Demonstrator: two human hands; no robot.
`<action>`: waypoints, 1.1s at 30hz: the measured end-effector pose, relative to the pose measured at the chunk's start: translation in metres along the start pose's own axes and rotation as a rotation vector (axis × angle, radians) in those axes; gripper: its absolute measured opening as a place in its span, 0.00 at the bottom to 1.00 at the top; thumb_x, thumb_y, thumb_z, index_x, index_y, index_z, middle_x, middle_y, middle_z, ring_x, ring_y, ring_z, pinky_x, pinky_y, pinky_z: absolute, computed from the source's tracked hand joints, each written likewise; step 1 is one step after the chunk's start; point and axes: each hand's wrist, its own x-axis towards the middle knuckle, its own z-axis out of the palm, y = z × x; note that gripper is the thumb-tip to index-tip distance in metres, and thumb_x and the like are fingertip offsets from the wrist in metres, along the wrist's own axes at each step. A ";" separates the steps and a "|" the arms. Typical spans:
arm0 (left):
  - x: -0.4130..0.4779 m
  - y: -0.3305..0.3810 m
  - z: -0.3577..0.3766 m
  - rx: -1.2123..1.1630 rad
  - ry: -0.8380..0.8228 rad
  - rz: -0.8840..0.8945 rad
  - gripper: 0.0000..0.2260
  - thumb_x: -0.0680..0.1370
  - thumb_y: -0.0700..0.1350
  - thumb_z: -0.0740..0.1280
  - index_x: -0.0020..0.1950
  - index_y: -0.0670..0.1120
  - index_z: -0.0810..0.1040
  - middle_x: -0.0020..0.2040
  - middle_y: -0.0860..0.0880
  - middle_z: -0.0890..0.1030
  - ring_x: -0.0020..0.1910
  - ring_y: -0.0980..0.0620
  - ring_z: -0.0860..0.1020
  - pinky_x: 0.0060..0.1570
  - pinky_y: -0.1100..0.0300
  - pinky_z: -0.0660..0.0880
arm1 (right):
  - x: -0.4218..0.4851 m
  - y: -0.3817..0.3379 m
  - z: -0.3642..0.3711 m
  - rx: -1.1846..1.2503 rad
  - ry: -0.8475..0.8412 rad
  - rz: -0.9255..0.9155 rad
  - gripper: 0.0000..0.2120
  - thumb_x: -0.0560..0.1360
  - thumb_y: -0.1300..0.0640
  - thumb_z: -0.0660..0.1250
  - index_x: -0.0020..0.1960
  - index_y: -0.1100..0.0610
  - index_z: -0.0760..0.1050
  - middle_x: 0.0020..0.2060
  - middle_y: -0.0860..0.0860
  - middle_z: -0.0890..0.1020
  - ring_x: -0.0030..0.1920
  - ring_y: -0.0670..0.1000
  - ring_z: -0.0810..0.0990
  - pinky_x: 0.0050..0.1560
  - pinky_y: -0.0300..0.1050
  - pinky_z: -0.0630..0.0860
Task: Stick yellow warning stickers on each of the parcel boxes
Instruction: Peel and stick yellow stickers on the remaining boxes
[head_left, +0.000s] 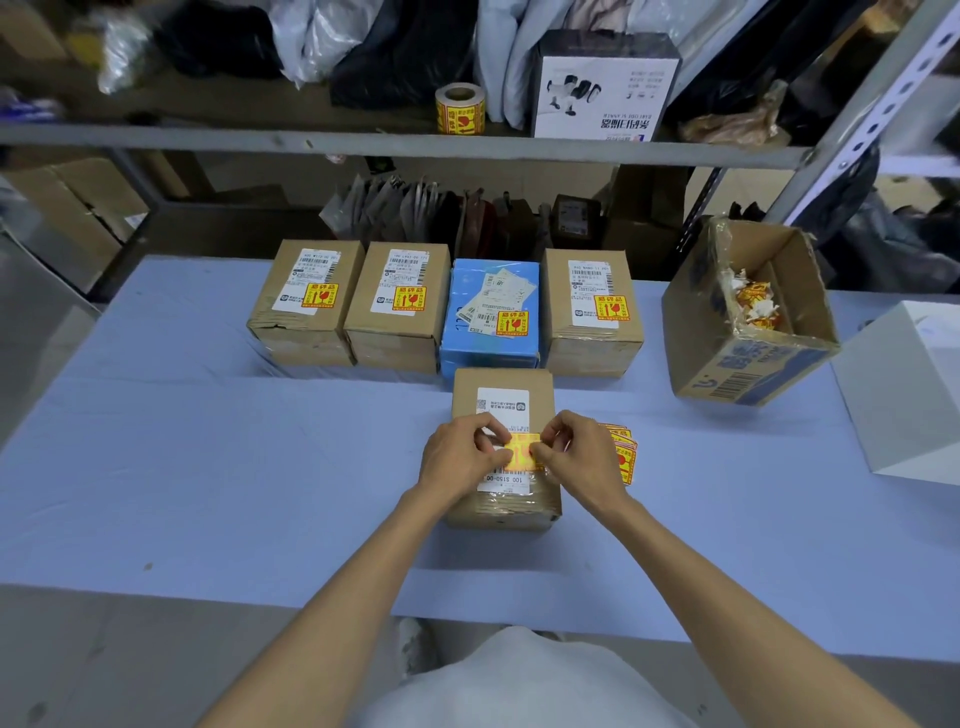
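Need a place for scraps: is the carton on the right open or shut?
Open. The carton has its top flaps up, and crumpled sticker scraps show inside.

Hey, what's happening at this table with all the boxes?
A person is labelling parcels. Their left hand and right hand pinch a yellow warning sticker just above the nearest brown parcel box, which has none stuck on yet. Behind it, the blue box and the three brown boxes each carry one. A stack of spare stickers lies to the right of the near box.
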 end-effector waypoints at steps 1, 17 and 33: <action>0.000 0.002 0.001 0.005 -0.003 -0.003 0.05 0.68 0.47 0.75 0.41 0.53 0.81 0.31 0.53 0.81 0.41 0.59 0.81 0.42 0.58 0.76 | 0.000 0.002 0.000 0.077 -0.026 0.001 0.03 0.69 0.58 0.74 0.40 0.56 0.81 0.33 0.48 0.81 0.35 0.46 0.77 0.36 0.40 0.71; 0.001 0.002 -0.004 0.064 -0.077 0.033 0.10 0.67 0.51 0.77 0.46 0.55 0.83 0.34 0.55 0.80 0.40 0.55 0.78 0.38 0.61 0.71 | 0.000 0.011 -0.002 0.152 -0.102 -0.087 0.10 0.68 0.58 0.77 0.49 0.53 0.85 0.41 0.49 0.77 0.39 0.43 0.74 0.37 0.30 0.69; 0.003 0.003 -0.010 0.155 -0.094 0.049 0.07 0.67 0.50 0.75 0.43 0.54 0.83 0.35 0.55 0.80 0.39 0.56 0.78 0.39 0.61 0.71 | 0.011 0.007 -0.010 -0.001 -0.208 -0.157 0.07 0.69 0.64 0.74 0.46 0.57 0.81 0.41 0.48 0.78 0.42 0.48 0.77 0.40 0.36 0.73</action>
